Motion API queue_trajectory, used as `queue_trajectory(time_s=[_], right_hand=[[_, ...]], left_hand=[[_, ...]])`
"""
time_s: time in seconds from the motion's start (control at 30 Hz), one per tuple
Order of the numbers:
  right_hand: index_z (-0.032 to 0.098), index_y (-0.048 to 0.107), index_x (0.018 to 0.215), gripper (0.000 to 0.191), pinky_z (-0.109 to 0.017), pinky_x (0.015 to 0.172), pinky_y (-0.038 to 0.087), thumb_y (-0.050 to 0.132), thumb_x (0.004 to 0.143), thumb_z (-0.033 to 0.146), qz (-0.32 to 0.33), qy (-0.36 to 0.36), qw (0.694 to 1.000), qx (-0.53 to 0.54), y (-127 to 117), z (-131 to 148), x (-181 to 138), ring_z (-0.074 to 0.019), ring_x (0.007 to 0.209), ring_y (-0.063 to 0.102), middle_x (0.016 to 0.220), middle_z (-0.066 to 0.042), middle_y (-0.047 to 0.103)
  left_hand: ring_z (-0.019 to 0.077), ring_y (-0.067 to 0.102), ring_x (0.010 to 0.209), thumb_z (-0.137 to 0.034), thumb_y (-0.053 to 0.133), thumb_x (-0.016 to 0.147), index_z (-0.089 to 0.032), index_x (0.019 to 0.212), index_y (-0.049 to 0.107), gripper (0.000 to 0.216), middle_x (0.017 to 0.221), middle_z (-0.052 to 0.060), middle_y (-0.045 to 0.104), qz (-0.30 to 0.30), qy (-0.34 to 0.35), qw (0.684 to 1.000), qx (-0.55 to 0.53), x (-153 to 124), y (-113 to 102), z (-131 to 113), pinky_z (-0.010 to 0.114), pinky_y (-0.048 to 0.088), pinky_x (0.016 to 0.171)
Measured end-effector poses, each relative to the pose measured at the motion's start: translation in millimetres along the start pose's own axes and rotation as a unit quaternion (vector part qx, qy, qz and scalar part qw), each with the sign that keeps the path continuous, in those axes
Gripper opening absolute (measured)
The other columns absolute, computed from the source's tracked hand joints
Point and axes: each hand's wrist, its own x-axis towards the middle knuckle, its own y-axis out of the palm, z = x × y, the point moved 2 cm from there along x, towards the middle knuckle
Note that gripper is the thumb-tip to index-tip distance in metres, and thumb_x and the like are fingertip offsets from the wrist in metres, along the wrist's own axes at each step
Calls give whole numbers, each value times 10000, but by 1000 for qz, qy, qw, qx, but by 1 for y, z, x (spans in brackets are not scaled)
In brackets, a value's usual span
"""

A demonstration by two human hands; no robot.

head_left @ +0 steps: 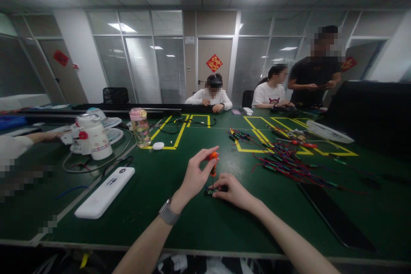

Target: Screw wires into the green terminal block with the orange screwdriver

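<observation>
My left hand (pixel 198 170) is closed around the orange handle of a screwdriver (pixel 213 163), which stands upright with its thin shaft pointing down. The shaft's tip meets a small green circuit board (pixel 210 192) on the green table. From the right, my right hand (pixel 231 192) pinches the board's near end and holds it against the tabletop. A small dark part beside the board is partly covered by my right fingers, and I cannot make out what it is.
A pile of wired circuit boards (pixel 285 162) lies to the right, near a black phone-like slab (pixel 335 216). On the left are a white power bank (pixel 105 192), a pink-lidded bottle (pixel 140 128) and a white jug (pixel 96 137). Other people sit or stand across the table.
</observation>
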Motion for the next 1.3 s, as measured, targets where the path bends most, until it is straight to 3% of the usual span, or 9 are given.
queue_trajectory(time_s=[0.13, 0.37, 0.6, 0.83, 1.03, 1.2, 1.3], right_hand=[[254, 785, 932, 180, -278, 733, 406, 772, 755, 222, -7, -5, 1000, 3, 0, -1, -1, -176, 768, 564, 776, -21, 631], [236, 787, 920, 165, -273, 717, 400, 774, 756, 230, -9, -12, 1000, 4, 2, -2, -1, -174, 756, 565, 774, -27, 642], [253, 785, 925, 172, -278, 724, 398, 767, 758, 219, -13, -10, 1000, 1, 1, -2, -1, -178, 757, 562, 749, -17, 630], [261, 779, 954, 181, -287, 756, 408, 748, 778, 238, -6, -8, 1000, -2, 1, -2, -1, -178, 773, 572, 770, -18, 630], [258, 779, 950, 186, -277, 737, 417, 755, 767, 235, -3, -2, 1000, -4, 0, 0, -1, -177, 771, 567, 770, -17, 623], [254, 781, 952, 177, -272, 725, 405, 746, 780, 231, -3, -9, 1000, 3, 0, 1, -1, -172, 756, 557, 759, -17, 619], [254, 780, 954, 193, -272, 716, 399, 763, 764, 226, -1, -8, 1000, -1, 0, 0, -1, -176, 761, 553, 759, -18, 618]], left_hand=[[156, 587, 857, -196, 654, 839, -216, 1108, 677, 271, 915, 29, 588, -43, 27, 997, 54, -1, -2, -1, 274, 488, 790], [177, 599, 987, -233, 484, 948, -214, 1185, 649, 290, 1143, 89, 571, 6, 11, 1000, -18, -1, -2, -4, 295, 494, 852], [144, 584, 865, -189, 665, 823, -200, 1030, 703, 211, 959, 42, 556, -37, 16, 999, -30, 1, -4, 0, 250, 504, 771], [201, 619, 1031, -231, 514, 932, -205, 1232, 613, 316, 1146, 100, 631, 23, -18, 997, -68, -1, 0, -3, 328, 513, 876], [176, 611, 902, -242, 623, 867, -193, 1052, 697, 206, 968, 64, 633, -27, 21, 999, 15, -1, -3, -4, 290, 511, 810], [189, 616, 986, -247, 468, 956, -187, 1173, 654, 292, 1092, 100, 632, 11, 5, 999, -49, -1, -2, -4, 306, 507, 851], [171, 618, 924, -239, 515, 935, -193, 1206, 633, 299, 1033, 81, 630, -9, 0, 999, -54, -1, -3, -3, 291, 515, 812]])
